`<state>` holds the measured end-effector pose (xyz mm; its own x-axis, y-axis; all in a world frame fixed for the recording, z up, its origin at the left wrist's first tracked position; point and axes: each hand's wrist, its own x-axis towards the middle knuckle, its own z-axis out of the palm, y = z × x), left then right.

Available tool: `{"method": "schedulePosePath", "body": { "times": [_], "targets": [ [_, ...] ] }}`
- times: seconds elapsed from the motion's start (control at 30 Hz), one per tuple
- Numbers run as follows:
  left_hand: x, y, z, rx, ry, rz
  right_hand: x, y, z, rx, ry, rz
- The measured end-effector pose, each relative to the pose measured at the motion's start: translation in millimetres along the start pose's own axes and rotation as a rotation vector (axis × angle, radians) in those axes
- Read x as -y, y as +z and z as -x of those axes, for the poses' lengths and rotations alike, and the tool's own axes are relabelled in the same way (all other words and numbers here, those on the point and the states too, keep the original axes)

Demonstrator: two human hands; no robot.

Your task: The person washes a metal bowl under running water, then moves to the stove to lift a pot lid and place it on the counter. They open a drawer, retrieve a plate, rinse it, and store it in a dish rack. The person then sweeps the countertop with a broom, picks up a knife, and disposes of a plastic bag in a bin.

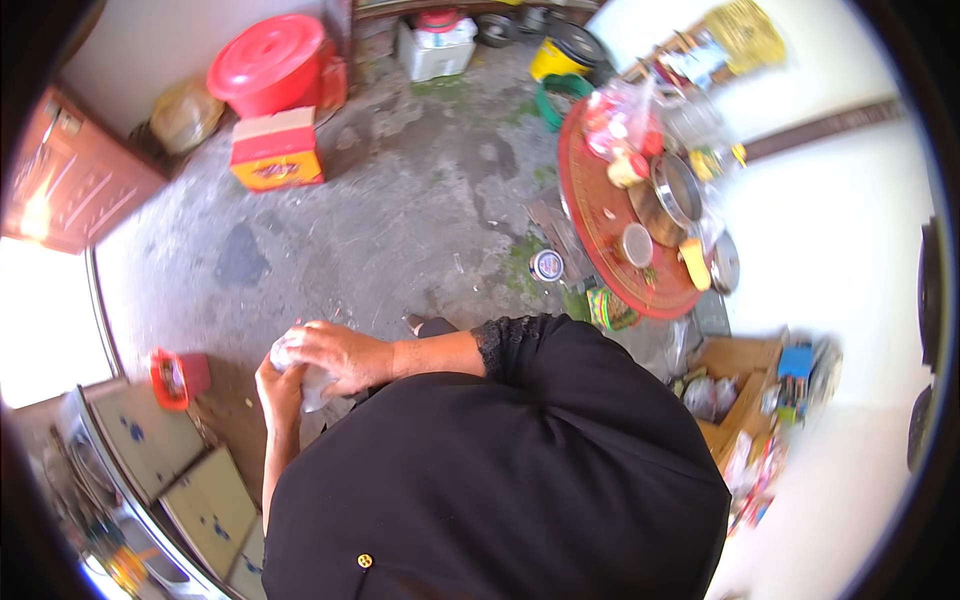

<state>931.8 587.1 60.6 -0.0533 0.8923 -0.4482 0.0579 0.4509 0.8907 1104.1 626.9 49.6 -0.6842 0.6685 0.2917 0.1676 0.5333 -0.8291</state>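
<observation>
Both hands meet at the lower left, in front of the black-clothed torso. My right hand (337,356) lies over a clear, translucent plastic item (315,386), its fingers curled across the upper end. My left hand (281,390) holds the same item from the other side, fingers raised against it. Whether it is a bottle or a bag I cannot tell; the fingers cover much of it. Below the hands is the grey concrete floor, and one shoe (412,321) shows just beyond the right forearm.
A red bin (180,377) stands left, by a counter with cabinet doors (210,510). A round red table (600,217) holding jars and a pan is at right, a lidded tub (546,265) beside it. Cartons (277,154) and a red basin (266,60) stand farther off.
</observation>
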Motion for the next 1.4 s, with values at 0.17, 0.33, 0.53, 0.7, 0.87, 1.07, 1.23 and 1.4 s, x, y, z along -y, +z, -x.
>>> {"method": "schedulePosePath", "body": {
  "times": [0.17, 0.33, 0.53, 0.7, 0.87, 1.07, 1.23, 1.4],
  "targets": [
    [-49.9, 68.0, -47.9, 0.586, -0.262, 0.236, -33.6, -58.2, 68.5, -0.395, 0.344, -0.146],
    [-53.1, 149.4, -77.6, 0.537, -0.200, -0.148, -130.7, -141.3, 222.5, -0.770, 0.681, 0.223],
    [-41.2, 218.4, -104.9, 0.456, -0.412, -0.231, -187.3, -295.0, 385.7, -1.038, 0.925, 0.728],
    [-64.1, 299.1, -103.3, 0.419, -0.494, -0.332, -229.8, -393.7, 452.9, -0.989, 1.155, 0.952],
    [-80.9, 355.8, -107.1, 0.395, -0.533, -0.394, -300.3, -421.2, 488.7, -0.821, 1.280, 0.973],
    [-67.0, 368.5, -100.7, 0.326, -0.591, -0.476, -382.0, -390.6, 499.3, -0.845, 1.513, 0.825],
    [-71.1, 395.5, -95.5, 0.341, -0.560, -0.540, -372.6, -424.8, 510.3, -0.765, 1.456, 0.691],
    [-72.1, 418.1, -85.9, 0.382, -0.540, -0.496, -315.9, -372.2, 502.7, -0.901, 1.144, 0.378]
  ]
}}
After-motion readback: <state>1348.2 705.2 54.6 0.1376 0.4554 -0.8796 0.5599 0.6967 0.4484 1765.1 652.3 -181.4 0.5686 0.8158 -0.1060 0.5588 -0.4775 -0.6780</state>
